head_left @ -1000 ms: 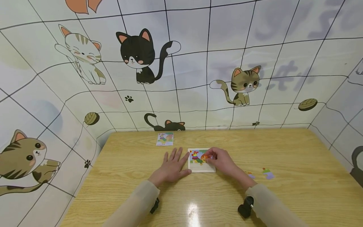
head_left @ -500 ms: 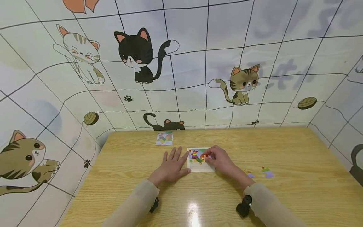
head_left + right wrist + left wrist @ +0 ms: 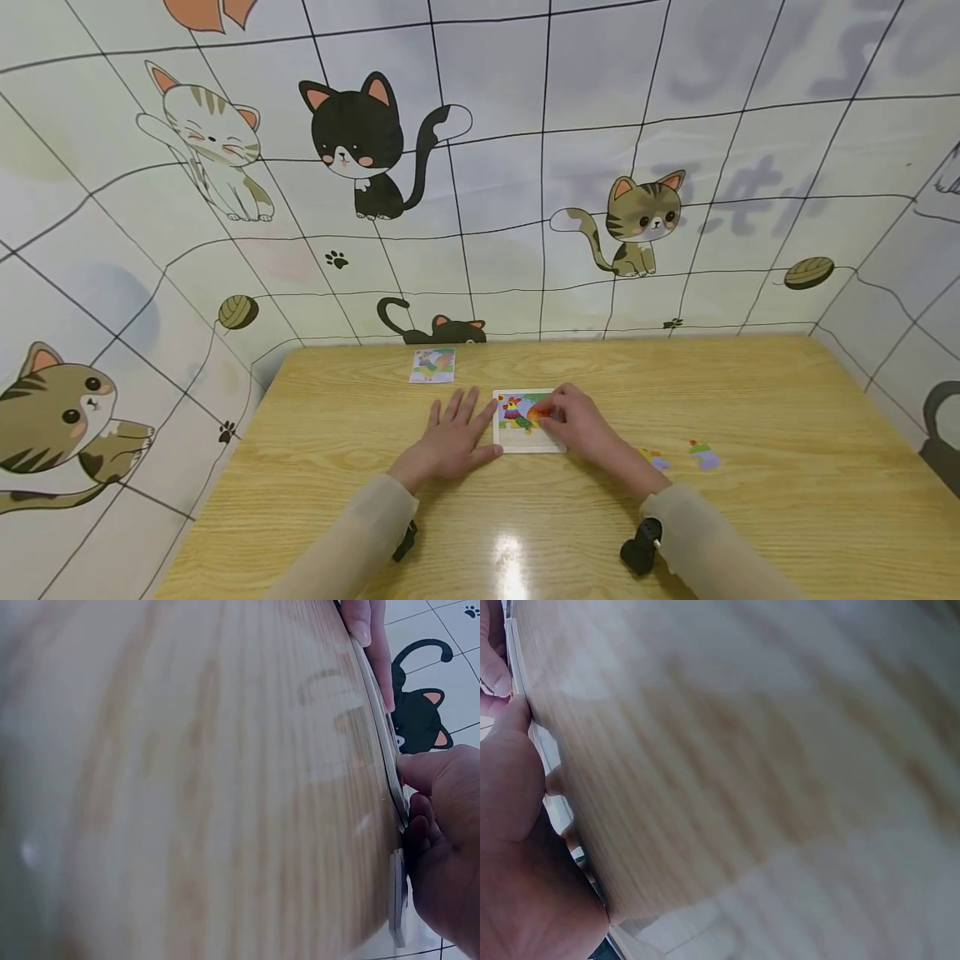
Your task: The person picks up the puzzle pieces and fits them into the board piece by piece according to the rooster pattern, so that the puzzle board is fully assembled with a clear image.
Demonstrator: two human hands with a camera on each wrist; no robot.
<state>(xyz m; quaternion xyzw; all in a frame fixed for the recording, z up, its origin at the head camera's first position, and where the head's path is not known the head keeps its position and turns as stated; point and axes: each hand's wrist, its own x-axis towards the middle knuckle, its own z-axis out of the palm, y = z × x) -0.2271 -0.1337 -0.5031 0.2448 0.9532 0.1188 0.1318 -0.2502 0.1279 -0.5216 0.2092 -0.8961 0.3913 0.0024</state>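
A white-framed jigsaw tray [image 3: 525, 442] lies mid-table, its upper part filled with a colourful rooster picture and its lower strip bare. My left hand [image 3: 450, 442] rests palm down, fingers spread, its thumb and index finger at the tray's left edge. Over the right part of the picture, my right hand [image 3: 587, 425] pinches an orange puzzle piece [image 3: 536, 413] between thumb and fingers, which partly hide it. In the right wrist view the tray's rim [image 3: 380, 720] shows edge-on beside the right thumb. The left wrist view shows mostly table beside the left palm [image 3: 514, 825].
Two loose puzzle pieces lie right of the tray: a green and purple one [image 3: 704, 456], and a yellow and purple one [image 3: 657, 459] beside the right forearm. A printed rooster card [image 3: 432, 366] lies at the back left. A cat-patterned wall [image 3: 510, 208] stands behind the table [image 3: 750, 392].
The right fingers have shifted slightly over the orange piece, still at the tray's right part. My left hand has stayed in place, and the whole view has drifted a little.
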